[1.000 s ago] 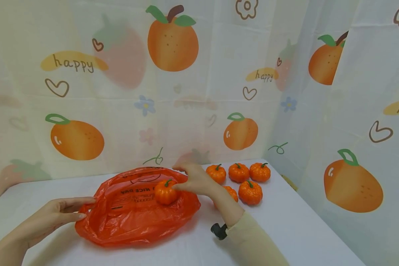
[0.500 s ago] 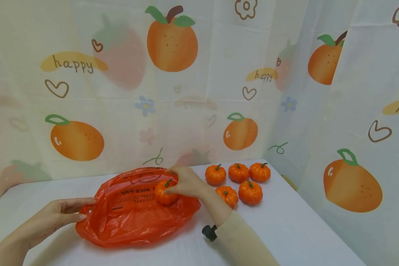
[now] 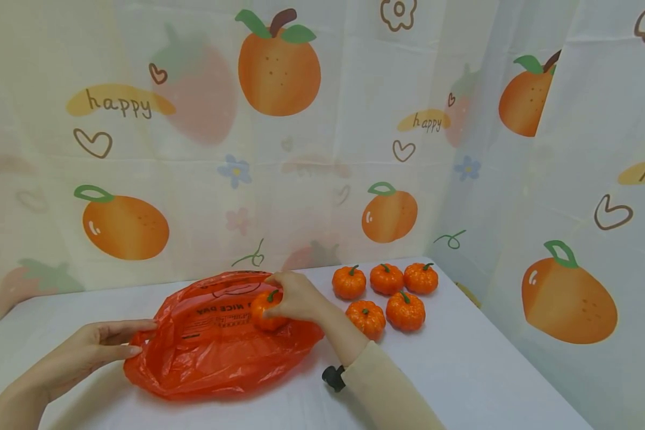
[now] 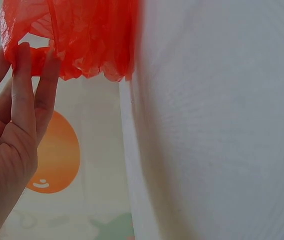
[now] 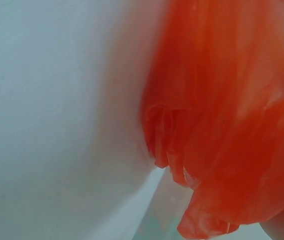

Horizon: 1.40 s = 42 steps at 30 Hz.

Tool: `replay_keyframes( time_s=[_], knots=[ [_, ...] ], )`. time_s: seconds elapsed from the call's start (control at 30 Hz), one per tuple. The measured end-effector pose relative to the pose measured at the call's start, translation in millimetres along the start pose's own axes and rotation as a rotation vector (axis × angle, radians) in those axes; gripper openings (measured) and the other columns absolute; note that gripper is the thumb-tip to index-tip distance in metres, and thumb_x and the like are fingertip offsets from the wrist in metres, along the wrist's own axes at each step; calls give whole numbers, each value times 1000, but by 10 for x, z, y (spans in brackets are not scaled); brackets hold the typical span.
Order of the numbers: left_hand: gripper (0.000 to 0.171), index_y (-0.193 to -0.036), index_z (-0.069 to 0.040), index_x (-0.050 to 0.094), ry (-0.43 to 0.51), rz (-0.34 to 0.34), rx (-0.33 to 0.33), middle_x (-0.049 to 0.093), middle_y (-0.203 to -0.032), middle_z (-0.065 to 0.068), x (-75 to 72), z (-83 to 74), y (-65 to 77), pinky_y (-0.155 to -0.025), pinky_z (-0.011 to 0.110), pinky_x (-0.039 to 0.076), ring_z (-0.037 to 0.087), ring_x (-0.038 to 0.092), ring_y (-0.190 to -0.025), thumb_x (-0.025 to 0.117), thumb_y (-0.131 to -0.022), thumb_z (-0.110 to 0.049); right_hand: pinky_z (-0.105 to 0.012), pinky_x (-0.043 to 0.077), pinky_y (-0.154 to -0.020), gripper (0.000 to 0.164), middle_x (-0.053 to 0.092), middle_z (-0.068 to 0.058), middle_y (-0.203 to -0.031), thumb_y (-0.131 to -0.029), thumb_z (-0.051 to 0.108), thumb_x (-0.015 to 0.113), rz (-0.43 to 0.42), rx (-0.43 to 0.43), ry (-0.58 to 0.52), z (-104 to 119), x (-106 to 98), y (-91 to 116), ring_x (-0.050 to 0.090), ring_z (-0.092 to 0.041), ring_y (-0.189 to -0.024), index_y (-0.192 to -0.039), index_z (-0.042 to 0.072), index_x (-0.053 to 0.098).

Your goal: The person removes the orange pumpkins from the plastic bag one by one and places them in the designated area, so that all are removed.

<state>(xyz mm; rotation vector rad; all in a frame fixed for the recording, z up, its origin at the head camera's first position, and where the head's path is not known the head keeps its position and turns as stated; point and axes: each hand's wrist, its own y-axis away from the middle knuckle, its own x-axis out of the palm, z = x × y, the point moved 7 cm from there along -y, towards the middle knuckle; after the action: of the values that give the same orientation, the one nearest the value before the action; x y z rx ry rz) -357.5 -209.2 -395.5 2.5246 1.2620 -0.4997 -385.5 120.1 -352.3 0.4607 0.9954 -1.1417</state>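
Note:
An orange-red plastic bag (image 3: 220, 370) lies on the table with its mouth spread open toward the head camera and dark print on its inner wall. My left hand (image 3: 83, 352) pinches the bag's left edge between thumb and fingers; the left wrist view shows the fingertips at the crumpled bag (image 4: 91, 40). Inside the mouth, at the right, is a small orange pumpkin (image 3: 263, 307) with a green stem. My right hand (image 3: 303, 298) reaches over the bag's right rim and grips this pumpkin, thumb in front and fingers behind. In the right wrist view the bag (image 5: 217, 125) hides the pumpkin.
Several more small pumpkins stand right of the bag, among them a front one (image 3: 366, 319) close to my right forearm and one at the back right (image 3: 420, 278). The white table (image 3: 462, 370) meets a fruit-print curtain (image 3: 312, 131) behind and at the right.
My right hand has moved left and inward, closing round the pumpkin in the bag, which has hardly shifted. The front pumpkin by the forearm has come into fuller view. My left hand stays put.

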Motion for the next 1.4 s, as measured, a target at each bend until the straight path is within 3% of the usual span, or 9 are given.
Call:
replay_keyframes(
  time_s=[1.07, 1.4],
  knots=[
    [44, -142, -1, 49, 23, 2, 33, 62, -126, -30, 23, -38, -8, -87, 9, 48, -16, 56, -113, 54, -99, -10, -36, 49, -105, 68, 64, -3, -129, -75, 34, 85, 26, 68, 70, -140, 127, -35, 58, -19, -117, -134, 13, 58],
    [43, -142, 0, 50, 26, 13, 74, 62, -127, -29, 33, -61, 4, -86, 8, 47, -16, 56, -114, 52, -100, -7, -32, 48, -105, 71, 65, -3, -129, -71, 34, 88, 28, 34, 130, -136, 142, -42, 59, -18, -117, -132, 11, 59]
  ],
)
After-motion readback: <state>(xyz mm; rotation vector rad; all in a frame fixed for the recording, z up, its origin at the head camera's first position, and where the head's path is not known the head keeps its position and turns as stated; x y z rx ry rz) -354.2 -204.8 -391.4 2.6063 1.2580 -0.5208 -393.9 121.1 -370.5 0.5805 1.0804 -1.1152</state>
